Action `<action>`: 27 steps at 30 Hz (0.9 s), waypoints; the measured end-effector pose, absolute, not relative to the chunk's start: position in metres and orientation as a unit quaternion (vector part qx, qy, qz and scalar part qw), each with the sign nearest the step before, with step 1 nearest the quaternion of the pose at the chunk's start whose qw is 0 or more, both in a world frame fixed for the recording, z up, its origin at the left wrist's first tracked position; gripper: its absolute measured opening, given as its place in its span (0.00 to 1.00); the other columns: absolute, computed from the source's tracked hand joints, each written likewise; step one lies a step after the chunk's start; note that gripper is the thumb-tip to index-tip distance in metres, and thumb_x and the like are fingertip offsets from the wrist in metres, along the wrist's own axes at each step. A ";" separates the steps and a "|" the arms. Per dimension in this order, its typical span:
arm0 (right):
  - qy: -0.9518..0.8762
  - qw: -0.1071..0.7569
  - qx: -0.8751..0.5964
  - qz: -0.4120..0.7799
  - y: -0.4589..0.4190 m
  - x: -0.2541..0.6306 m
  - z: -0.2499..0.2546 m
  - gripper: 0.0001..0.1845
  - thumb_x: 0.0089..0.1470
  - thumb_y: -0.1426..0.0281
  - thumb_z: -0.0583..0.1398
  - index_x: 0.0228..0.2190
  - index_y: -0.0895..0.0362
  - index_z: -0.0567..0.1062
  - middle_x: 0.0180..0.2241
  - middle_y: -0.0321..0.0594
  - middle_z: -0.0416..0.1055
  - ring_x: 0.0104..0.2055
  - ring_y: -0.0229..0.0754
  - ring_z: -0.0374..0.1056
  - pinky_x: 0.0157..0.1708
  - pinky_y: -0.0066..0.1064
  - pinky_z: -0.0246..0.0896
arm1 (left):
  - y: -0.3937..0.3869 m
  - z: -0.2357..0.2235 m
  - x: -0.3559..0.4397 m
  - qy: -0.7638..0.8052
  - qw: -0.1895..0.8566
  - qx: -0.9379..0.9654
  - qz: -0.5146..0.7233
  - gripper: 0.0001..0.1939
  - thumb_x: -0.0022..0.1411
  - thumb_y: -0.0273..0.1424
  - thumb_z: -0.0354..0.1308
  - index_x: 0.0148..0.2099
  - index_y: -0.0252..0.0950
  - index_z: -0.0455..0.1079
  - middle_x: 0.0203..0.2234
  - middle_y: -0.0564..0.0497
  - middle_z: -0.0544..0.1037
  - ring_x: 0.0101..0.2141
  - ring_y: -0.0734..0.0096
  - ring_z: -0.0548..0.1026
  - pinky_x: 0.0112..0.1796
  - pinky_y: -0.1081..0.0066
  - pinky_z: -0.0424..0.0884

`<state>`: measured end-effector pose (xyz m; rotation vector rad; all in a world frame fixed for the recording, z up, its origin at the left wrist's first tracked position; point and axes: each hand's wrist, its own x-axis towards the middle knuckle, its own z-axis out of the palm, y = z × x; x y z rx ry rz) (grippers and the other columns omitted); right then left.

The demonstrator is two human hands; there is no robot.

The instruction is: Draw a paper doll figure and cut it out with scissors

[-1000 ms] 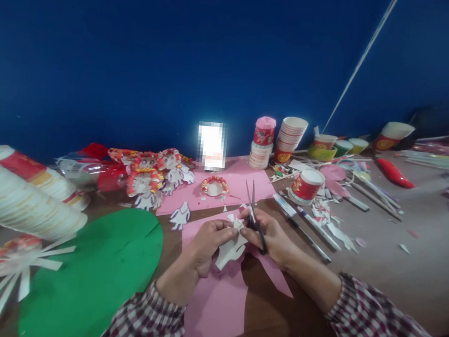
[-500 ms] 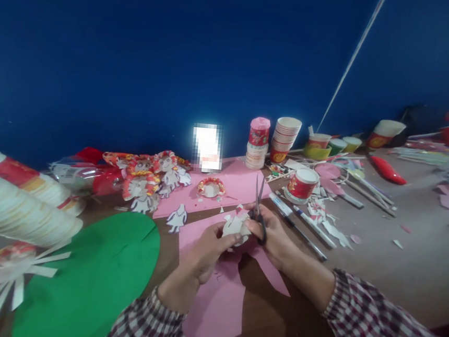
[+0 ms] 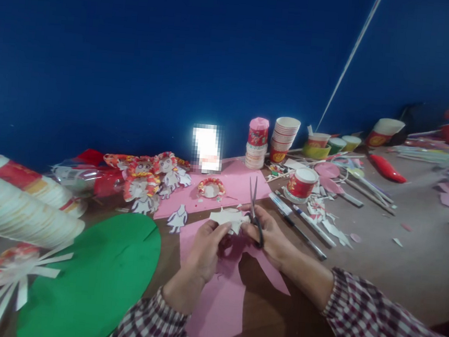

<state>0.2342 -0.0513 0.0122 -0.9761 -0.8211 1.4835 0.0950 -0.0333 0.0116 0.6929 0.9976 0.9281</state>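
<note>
My left hand (image 3: pixel 208 245) pinches a small white paper cutout (image 3: pixel 226 218) with an uneven edge, thumb on top. Dark-handled scissors (image 3: pixel 257 218) hang on the fingers of my right hand (image 3: pixel 268 232), their slightly parted blades pointing up and away from me. The right fingertips also touch the cutout's right side. Beneath both hands lies pink paper (image 3: pixel 218 304). To the left of it rests a small paper figure (image 3: pixel 177 219) with a drawn outline. Farther back, a ring of red and yellow paper (image 3: pixel 211 189) sits on a pink sheet (image 3: pixel 239 183).
Left are a green paper oval (image 3: pixel 93 277) and tipped stacks of paper cups (image 3: pixel 20 208). Decorated paper dolls (image 3: pixel 143 177) lie behind. Upright cup stacks (image 3: pixel 285 140), a red-and-white cup (image 3: pixel 302 184), pens (image 3: pixel 301 230) and paper scraps (image 3: pixel 331 227) are to the right.
The white cutout has turned in my fingers and now reaches farther left. My left thumb has shifted its hold, and the scissors have tilted slightly left.
</note>
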 end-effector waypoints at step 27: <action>-0.620 0.335 -0.448 0.550 -0.055 0.253 0.011 0.28 0.42 0.65 0.67 0.45 0.55 0.64 0.40 0.42 0.66 0.40 0.43 0.64 0.38 0.35 0.62 | 0.013 0.016 0.053 0.472 0.588 0.404 0.519 0.09 0.46 0.34 0.62 0.27 0.33 0.70 0.23 0.52 0.72 0.25 0.75 0.69 0.30 0.73 0.65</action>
